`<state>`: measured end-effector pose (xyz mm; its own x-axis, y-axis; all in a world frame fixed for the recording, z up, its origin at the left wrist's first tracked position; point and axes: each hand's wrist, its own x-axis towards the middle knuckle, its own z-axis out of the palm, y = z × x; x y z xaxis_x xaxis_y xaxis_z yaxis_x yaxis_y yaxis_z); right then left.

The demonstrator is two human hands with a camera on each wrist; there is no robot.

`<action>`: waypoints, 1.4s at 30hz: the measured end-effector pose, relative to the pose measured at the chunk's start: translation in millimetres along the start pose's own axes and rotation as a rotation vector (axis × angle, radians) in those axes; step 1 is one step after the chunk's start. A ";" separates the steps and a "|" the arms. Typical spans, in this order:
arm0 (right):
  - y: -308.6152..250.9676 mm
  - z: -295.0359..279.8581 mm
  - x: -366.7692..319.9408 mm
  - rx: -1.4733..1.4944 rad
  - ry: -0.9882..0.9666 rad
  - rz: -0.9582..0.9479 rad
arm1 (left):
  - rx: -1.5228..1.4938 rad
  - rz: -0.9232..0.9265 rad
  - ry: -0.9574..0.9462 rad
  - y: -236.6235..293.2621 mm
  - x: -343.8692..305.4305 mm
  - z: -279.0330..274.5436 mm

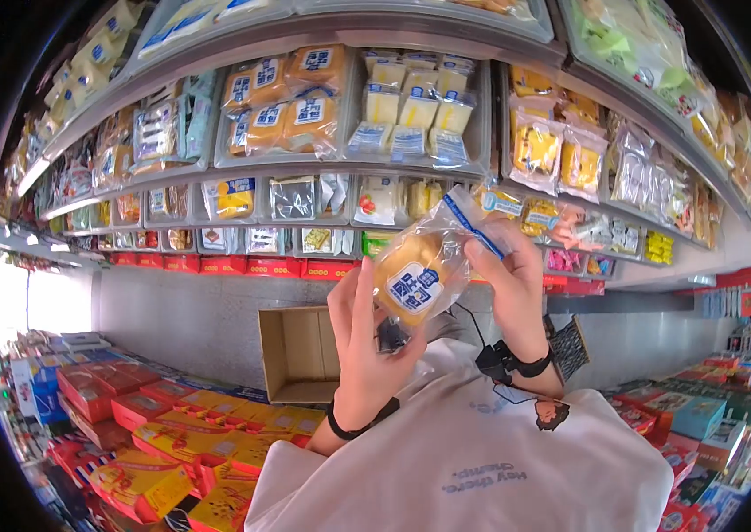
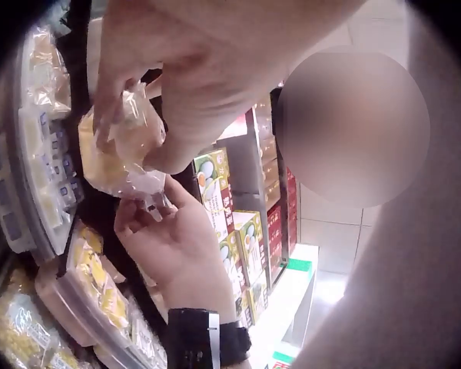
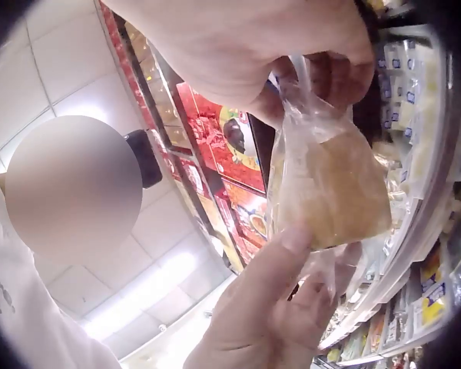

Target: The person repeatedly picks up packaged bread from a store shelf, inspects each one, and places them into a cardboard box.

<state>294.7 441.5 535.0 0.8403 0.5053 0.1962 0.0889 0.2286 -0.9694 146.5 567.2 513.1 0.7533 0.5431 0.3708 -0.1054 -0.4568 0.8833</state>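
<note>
A clear plastic bag with a golden bread bun [image 1: 409, 277] and a blue-and-white label is held up in front of the chest. My left hand [image 1: 367, 341] grips its lower left side, thumb and fingers on either side of the bun. The right hand [image 1: 510, 288] pinches the bag's gathered top corner, by the blue strip. In the right wrist view the bun [image 3: 334, 192] hangs below the right hand [image 3: 292, 54], while the left hand [image 3: 265, 307] holds the bottom. The left wrist view shows the wrapped bun [image 2: 100, 157] between both hands.
Shelves with trays of packaged breads [image 1: 282, 111] and small wrapped cakes [image 1: 415, 106] stand ahead. An open cardboard box [image 1: 300, 355] is on the floor below. Red and yellow boxes [image 1: 140, 483] are stacked at lower left, more boxes [image 1: 695, 417] at lower right.
</note>
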 end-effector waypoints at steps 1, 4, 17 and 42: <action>-0.5 -0.3 -1.4 0.068 0.009 0.036 | -0.001 -0.003 -0.016 0.1 0.1 -1.4; -6.1 1.5 -5.7 0.149 0.061 0.148 | 0.000 -0.022 -0.038 0.3 -1.6 -3.9; -0.5 -15.2 -11.2 0.185 0.007 0.174 | 0.067 -0.080 -0.129 -1.6 -12.7 -17.1; -23.4 -150.3 -13.2 -0.011 -0.371 0.119 | 0.355 -0.147 0.005 72.6 -73.3 137.9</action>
<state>361.8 304.4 533.0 0.5945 0.7951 0.1200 0.0093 0.1424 -0.9898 173.2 397.1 510.5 0.7406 0.6239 0.2494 0.2357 -0.5888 0.7732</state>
